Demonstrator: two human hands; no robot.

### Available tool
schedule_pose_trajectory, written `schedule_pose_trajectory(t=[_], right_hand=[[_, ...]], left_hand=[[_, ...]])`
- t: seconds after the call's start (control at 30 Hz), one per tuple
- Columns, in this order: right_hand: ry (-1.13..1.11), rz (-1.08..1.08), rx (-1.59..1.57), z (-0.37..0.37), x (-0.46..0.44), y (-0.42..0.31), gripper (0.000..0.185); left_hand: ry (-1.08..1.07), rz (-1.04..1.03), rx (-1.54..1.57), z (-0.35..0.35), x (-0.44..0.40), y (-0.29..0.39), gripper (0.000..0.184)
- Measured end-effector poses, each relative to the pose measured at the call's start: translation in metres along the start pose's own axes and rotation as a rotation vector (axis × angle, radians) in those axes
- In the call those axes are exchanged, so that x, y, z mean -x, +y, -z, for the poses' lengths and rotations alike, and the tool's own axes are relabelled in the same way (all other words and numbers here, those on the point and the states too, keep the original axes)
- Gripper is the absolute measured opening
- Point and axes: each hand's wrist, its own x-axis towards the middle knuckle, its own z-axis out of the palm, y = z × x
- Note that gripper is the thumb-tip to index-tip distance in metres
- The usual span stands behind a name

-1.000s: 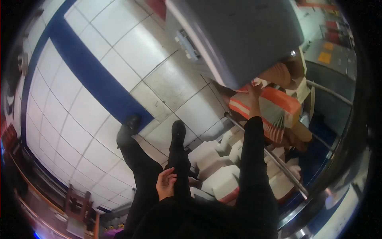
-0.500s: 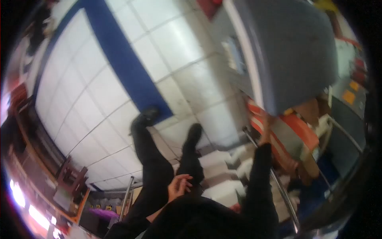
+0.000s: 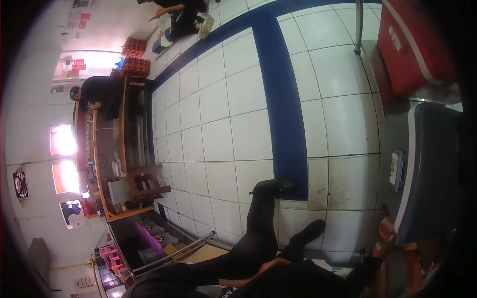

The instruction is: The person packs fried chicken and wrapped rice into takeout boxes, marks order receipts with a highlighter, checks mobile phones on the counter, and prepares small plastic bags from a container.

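My left hand is low in the picture, lying across my dark-trousered lap, with nothing visible in it. Its fingers show only in part and look loosely stretched. At the lower right, my right hand is by the lower corner of a grey chest with a white rim and a latch, probably a cooler. Orange-and-white striped material lies right beside that hand. The fingers are small and blurred, so whether they grip the chest or the striped material is unclear.
A red cooler stands beyond the grey chest. White floor tiles with a blue stripe stretch ahead of my feet. A brown stool, a workbench with a person at it, red stacked crates and another person are farther off.
My view has swung toward the left, bringing the workbench, wall and two people into sight. The grey chest and my hands have shifted rightward and down in the picture. My right hand stays by the chest corner.
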Motion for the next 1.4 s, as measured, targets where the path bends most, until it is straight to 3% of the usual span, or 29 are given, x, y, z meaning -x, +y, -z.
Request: schedule_pose_trajectory(t=[0.07, 0.2, 0.27, 0.33, 0.37, 0.43, 0.47, 0.53, 0.57, 0.63, 0.77, 0.93, 1.13, 1.2, 1.23, 1.27, 1.4], right_hand=[[0.371, 0.405, 0.788, 0.001, -0.005, 0.018, 0.037], [0.544, 1.002, 1.809, 0.057, -0.034, 0.014, 0.04], [0.533, 1.161, 2.079, 0.073, -0.044, 0.01, 0.042], [0.401, 1.364, 2.123, 0.084, -0.051, 0.007, 0.044], [0.319, 1.2, 1.738, 0.116, -0.07, -0.012, 0.046], [0.245, 1.022, 1.354, 0.15, -0.094, -0.025, 0.047], [0.538, 1.021, 1.658, 0.152, -0.099, -0.024, 0.065], [0.855, 0.991, 1.952, 0.156, -0.1, -0.031, 0.085], [0.674, 0.93, 1.607, 0.147, -0.097, -0.028, 0.084], [0.499, 0.849, 1.262, 0.135, -0.092, -0.019, 0.084], [0.352, 0.903, 0.836, 0.119, -0.082, -0.001, 0.063], [0.133, 0.825, 0.439, 0.18, -0.115, -0.026, 0.049], [0.19, 1.08, 0.997, 0.171, -0.113, -0.026, 0.05], [0.099, 0.706, 0.131, 0.13, -0.091, -0.01, 0.077], [0.101, 0.708, 0.131, 0.137, -0.092, -0.011, 0.077], [0.146, 0.909, 0.592, 0.157, -0.099, -0.019, 0.063], [0.28, 1.189, 1.584, 0.163, -0.085, -0.02, 0.049]], left_hand=[[-0.034, -0.073, -0.041, 0.006, -0.004, -0.01, 0.029], [0.006, -0.059, -0.166, 0.008, -0.004, -0.012, 0.03], [0.018, -0.054, -0.196, 0.012, -0.006, -0.026, 0.03], [-0.002, 0.116, -0.114, 0.023, -0.012, -0.066, 0.031], [-0.007, 0.174, -0.087, 0.028, -0.014, -0.082, 0.032], [-0.003, 0.19, -0.038, 0.035, -0.013, -0.096, 0.034], [-0.002, 0.196, -0.022, 0.039, -0.012, -0.1, 0.035], [-0.036, 0.238, -0.027, 0.044, -0.012, -0.109, 0.038], [-0.049, 0.252, -0.029, 0.046, -0.012, -0.112, 0.039], [-0.068, 0.205, -0.065, 0.055, -0.01, -0.131, 0.04], [-0.097, 0.189, -0.038, 0.057, 0.0, -0.119, 0.041], [-0.113, 0.176, 0.018, 0.054, 0.006, -0.088, 0.042], [-0.153, 0.12, 0.132, 0.049, 0.01, -0.06, 0.043], [-0.144, 0.073, 0.211, 0.04, 0.011, -0.032, 0.044], [-0.108, 0.056, 0.244, 0.031, 0.015, -0.008, 0.044], [-0.073, 0.038, 0.276, 0.022, 0.019, 0.018, 0.044], [-0.01, 0.081, 0.128, 0.016, 0.024, 0.039, 0.048]])
